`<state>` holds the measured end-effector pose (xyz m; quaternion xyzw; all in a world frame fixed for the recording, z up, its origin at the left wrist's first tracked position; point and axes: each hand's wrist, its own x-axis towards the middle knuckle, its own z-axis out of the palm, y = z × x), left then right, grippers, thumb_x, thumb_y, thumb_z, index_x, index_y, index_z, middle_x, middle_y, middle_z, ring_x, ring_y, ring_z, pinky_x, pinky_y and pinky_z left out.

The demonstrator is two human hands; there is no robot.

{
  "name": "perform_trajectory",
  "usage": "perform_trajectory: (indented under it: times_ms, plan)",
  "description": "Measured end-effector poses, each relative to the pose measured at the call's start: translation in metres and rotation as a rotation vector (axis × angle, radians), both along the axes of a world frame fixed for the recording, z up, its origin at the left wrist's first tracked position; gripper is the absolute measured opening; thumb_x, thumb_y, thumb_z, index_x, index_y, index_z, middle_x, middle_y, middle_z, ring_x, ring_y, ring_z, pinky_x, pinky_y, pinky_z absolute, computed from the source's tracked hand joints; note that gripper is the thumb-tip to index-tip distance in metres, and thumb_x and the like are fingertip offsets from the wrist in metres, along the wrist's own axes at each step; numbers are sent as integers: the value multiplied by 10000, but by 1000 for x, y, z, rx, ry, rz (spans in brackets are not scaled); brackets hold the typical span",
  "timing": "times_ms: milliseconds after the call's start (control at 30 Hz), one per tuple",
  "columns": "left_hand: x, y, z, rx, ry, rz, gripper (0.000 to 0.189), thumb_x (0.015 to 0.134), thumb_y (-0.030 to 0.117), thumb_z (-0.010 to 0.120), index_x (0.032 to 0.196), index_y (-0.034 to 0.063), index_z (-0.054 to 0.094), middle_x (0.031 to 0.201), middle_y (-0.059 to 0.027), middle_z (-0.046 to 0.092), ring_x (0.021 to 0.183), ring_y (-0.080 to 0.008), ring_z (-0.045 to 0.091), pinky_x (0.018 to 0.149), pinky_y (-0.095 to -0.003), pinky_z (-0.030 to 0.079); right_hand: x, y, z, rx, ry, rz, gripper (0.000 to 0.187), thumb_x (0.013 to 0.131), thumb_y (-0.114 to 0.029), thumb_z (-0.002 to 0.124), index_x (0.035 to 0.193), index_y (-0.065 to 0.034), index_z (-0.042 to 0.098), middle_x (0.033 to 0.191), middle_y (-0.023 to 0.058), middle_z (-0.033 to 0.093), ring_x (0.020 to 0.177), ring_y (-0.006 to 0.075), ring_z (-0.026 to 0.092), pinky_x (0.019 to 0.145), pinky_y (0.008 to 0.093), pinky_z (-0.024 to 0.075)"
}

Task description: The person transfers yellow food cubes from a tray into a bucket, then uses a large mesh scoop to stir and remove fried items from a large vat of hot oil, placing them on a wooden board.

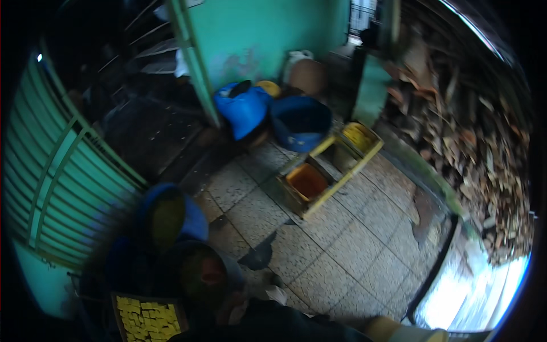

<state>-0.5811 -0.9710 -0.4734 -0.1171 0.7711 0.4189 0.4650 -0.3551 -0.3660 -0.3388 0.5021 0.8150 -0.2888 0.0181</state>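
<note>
Neither of my hands can be made out; a dark sleeve or garment point(290, 320) fills the bottom middle. Before me on the tiled floor stands a yellow-edged wooden frame point(345, 181) with compartments. Its near one holds a container with orange-brown contents point(307, 181), its far one yellow material point(358, 136). At the lower left, a tray of yellow blocks point(149, 318) lies beside a dark tub point(201, 273) with greenish contents and a reddish object in it. Above that tub is a blue barrel point(196, 220), also with greenish contents.
A blue tub point(301, 124) and a blue bag or covered container point(241, 107) stand by the green wall point(265, 38). A green slatted gate point(77, 171) is at left. Wood scraps point(483, 171) are heaped behind a low curb point(431, 175) at right. A pale cylindrical container point(397, 331) is at the bottom.
</note>
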Motion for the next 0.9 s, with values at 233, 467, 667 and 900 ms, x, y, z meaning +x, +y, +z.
perform_trajectory:
  times_ms: [233, 467, 667, 900]
  plan:
    - [-246, -17, 134, -90, 569, 406, 592, 849, 396, 636, 1259, -3, 484, 1073, -175, 629, 968, -280, 627, 835, -387, 491, -256, 14, -27, -90, 84, 188, 209, 628, 17, 449, 801, -88, 502, 716, 43, 436, 665, 203, 420, 618, 342, 386]
    - [-440, -188, 149, -261, 691, 519, 545, 865, 427, 609, 1254, 60, 510, 1123, -136, 612, 1029, -265, 599, 911, -384, 466, -632, -34, -41, 355, 128, 580, 150, 674, 23, 542, 791, -56, 592, 781, 138, 619, 750, 306, 607, 661, 407, 480]
    - [-488, -298, 124, -567, -43, 589, 485, 892, 410, 554, 1258, 94, 522, 1202, -163, 582, 1070, -282, 576, 909, -404, 449, -1084, -370, 76, 172, 288, 993, 317, 652, 3, 546, 949, -66, 634, 1031, 144, 633, 1004, 332, 575, 874, 401, 462]
    - [-666, -421, 91, -512, -105, 863, 455, 884, 389, 573, 1223, 86, 549, 1133, -158, 605, 997, -266, 590, 851, -399, 465, -1407, -804, 245, 98, 637, 1861, 314, 670, -51, 610, 977, -112, 620, 1008, 114, 585, 1000, 328, 558, 868, 390, 462]
